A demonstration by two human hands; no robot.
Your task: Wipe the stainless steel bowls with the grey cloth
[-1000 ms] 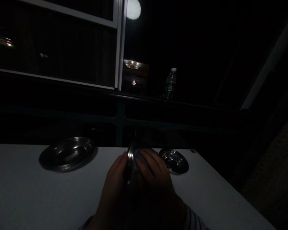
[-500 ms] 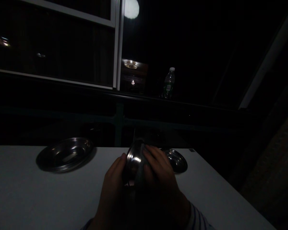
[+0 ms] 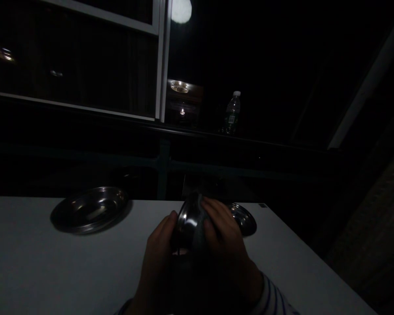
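Between my hands, over the near part of the white table (image 3: 95, 271), is a shiny metal bowl (image 3: 187, 218) tilted on its side. My left hand (image 3: 159, 245) grips its left edge, fingers closed around it. A greyish cloth (image 3: 201, 221) lies against the bowl's right side, pressed there by the closed fingers of my right hand (image 3: 225, 232). Darkness hides the underside of the bowl and the lower part of the cloth.
Stacked metal plates (image 3: 90, 210) stand at the table's back left. Another metal dish (image 3: 244, 219) sits behind my right hand. A clear plastic bottle (image 3: 232, 114) stands on the dark window ledge beyond the table, right of the white window frame (image 3: 161, 65).
Both hands and the bowl have shifted slightly right. My right hand and the cloth have moved a little along the bowl's side. The plates and bottle have not moved.
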